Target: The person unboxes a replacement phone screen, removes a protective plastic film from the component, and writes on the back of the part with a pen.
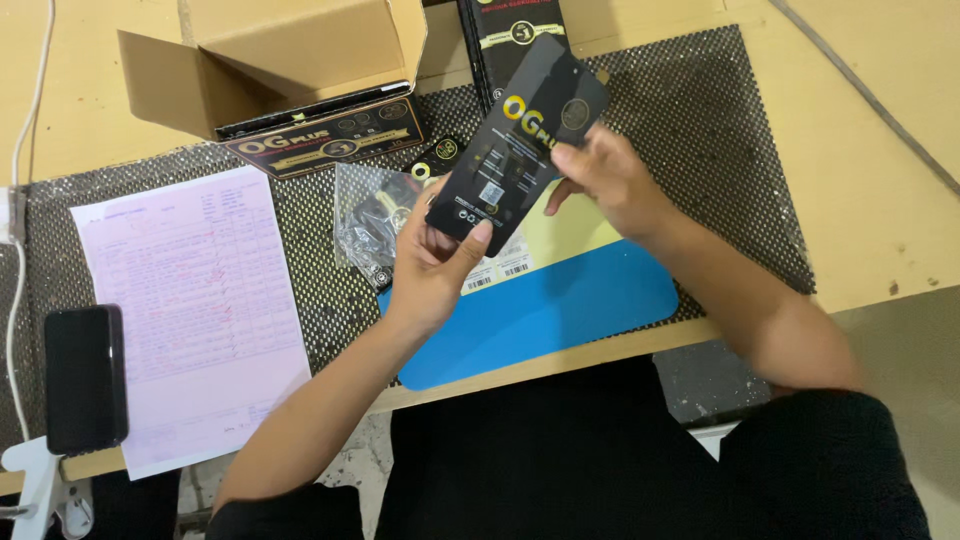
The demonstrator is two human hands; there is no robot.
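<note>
Both my hands hold a flat black packet (515, 145) with yellow lettering above the table. My left hand (430, 265) grips its lower end, thumb on the front. My right hand (610, 180) pinches its upper right edge. Under the packet lies a blue mat (560, 310) with a pale yellow sheet (570, 230) and white barcode labels (495, 275) on it. A clear plastic bag (370, 225) with small black items lies just left of my left hand.
An open cardboard box (280, 60) with a black packet box (330, 135) stands at the back left. Another black box (510, 35) is behind. A pink printed form (190, 300) and a black phone (85, 378) lie at left on the dotted mat (720, 150).
</note>
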